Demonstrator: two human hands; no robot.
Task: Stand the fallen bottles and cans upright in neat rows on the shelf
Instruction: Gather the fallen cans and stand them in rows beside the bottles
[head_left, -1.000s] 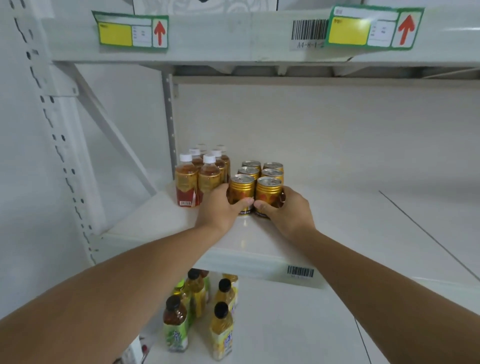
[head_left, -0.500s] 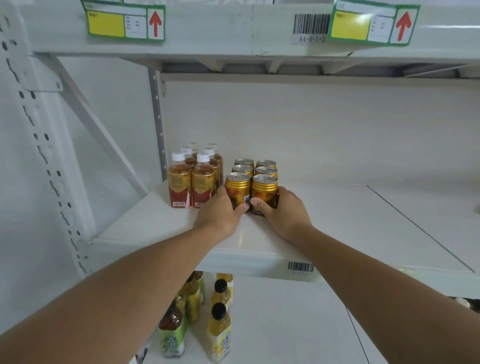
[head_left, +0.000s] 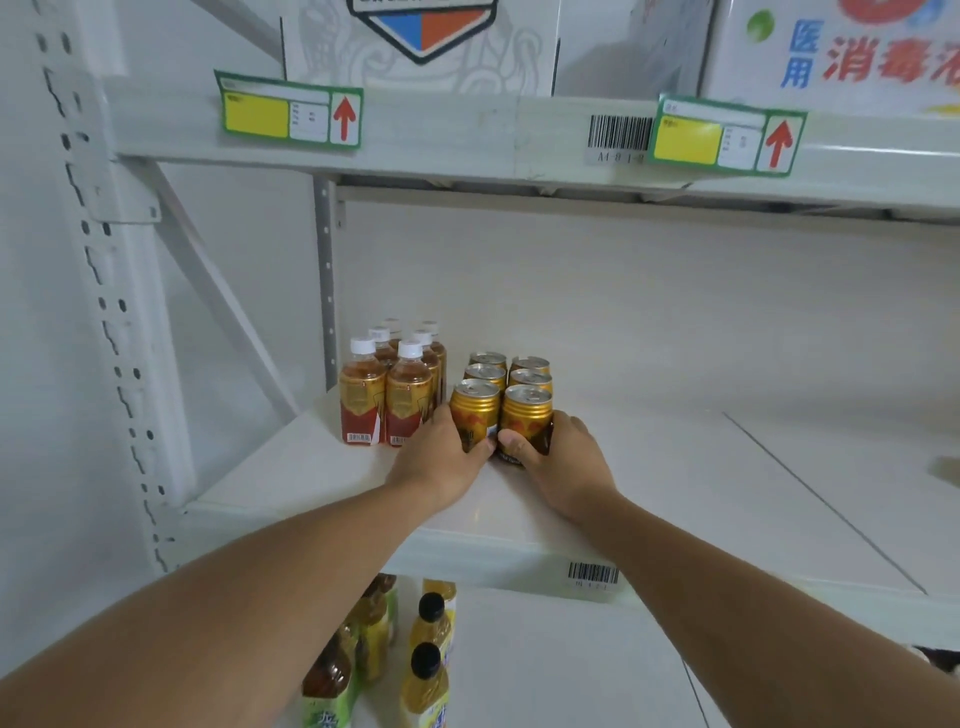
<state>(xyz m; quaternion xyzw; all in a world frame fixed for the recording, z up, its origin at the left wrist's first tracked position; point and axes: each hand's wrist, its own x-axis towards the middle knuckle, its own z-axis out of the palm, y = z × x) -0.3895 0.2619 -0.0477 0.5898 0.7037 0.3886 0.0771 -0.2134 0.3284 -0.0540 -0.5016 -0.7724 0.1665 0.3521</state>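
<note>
Several gold cans stand upright in two rows on the white shelf (head_left: 675, 467). My left hand (head_left: 441, 462) wraps the front left can (head_left: 474, 408) from its left side. My right hand (head_left: 561, 462) wraps the front right can (head_left: 527, 413) from its right side, thumb on the front. Both thumbs nearly meet below the two cans. Left of the cans, several tea bottles (head_left: 387, 397) with white caps and red-gold labels stand upright in two rows, close to my left hand.
A white upright post (head_left: 324, 291) and a diagonal brace (head_left: 218, 291) stand left of the bottles. The upper shelf beam (head_left: 467, 135) carries yellow tags and cardboard boxes (head_left: 421, 47). On the lower shelf stand dark-capped bottles (head_left: 426, 675).
The view has tilted upward, bringing the boxes on the upper shelf into sight. Both hands stay on the front two cans, which have hardly moved.
</note>
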